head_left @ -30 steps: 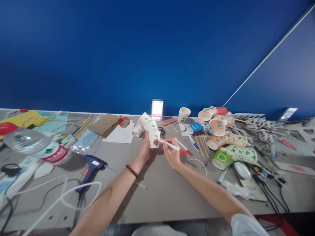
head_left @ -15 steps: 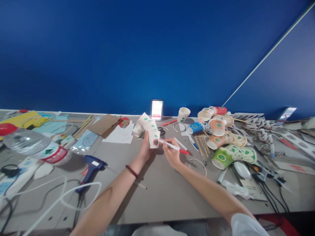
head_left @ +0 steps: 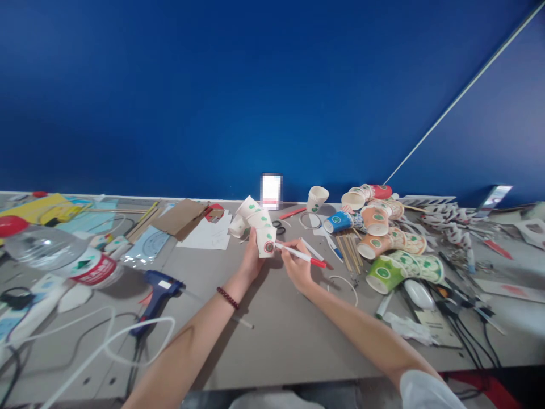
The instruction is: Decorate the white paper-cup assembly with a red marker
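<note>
My left hand (head_left: 252,258) is closed around the near end of a curved chain of white paper cups (head_left: 266,236) with green prints. A dark round mark ringed in red shows on the nearest cup's side. In my right hand (head_left: 296,267) is a white marker (head_left: 300,254) with a red end, held like a pen. Its tip meets the cup at or close to the round mark. Some fingers of my left hand are hidden behind the cup. Just behind the cups lie black-handled scissors (head_left: 279,228).
On the right, several joined, coloured paper cups (head_left: 385,272) lie near wooden sticks (head_left: 349,253). One white cup (head_left: 317,199) stands at the back. To the left are a blue glue gun (head_left: 159,292), a large bottle (head_left: 96,266), cardboard (head_left: 181,218) and white cables. A phone (head_left: 271,190) leans against the wall.
Almost nothing differs. Both hands keep their holds on the cups and the marker, and the dark mark inside the red ring looks slightly fuller.
</note>
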Available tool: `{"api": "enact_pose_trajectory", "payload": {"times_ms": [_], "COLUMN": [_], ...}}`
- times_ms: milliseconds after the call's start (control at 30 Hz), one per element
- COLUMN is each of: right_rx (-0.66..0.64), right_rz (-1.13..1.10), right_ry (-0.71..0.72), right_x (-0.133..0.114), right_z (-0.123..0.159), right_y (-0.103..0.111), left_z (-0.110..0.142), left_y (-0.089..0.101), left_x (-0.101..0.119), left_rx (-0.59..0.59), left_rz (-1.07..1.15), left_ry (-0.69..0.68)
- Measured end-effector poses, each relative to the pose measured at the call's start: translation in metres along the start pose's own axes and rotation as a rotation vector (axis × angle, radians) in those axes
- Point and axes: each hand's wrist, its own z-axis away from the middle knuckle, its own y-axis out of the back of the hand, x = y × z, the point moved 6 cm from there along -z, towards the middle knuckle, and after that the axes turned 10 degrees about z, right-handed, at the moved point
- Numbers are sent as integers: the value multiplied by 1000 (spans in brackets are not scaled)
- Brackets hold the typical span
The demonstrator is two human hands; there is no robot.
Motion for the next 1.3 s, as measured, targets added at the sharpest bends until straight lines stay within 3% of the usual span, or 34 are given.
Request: {"api": "enact_pose_trajectory", "payload": {"times_ms": [367, 567, 800, 1300], "right_rx": [-4, -20, -35, -53], "right_rz": [-30, -79, -74, -90], "right_ry": [-1, -9, -21, -24], "right_x": [-4, -3, 2, 2], "right_z": [-1, -1, -1, -3], "right_y": [-1, -2, -3, -3], "left_z": [-1, 0, -2, -5], "left_y": [2, -3, 2, 4], "left_x": [-1, -2, -2, -4], "left_rx": [6, -69, -17, -63], "left_rz": [5, -58, -10, -8], "left_ry": [-4, 11, 14, 21]}}
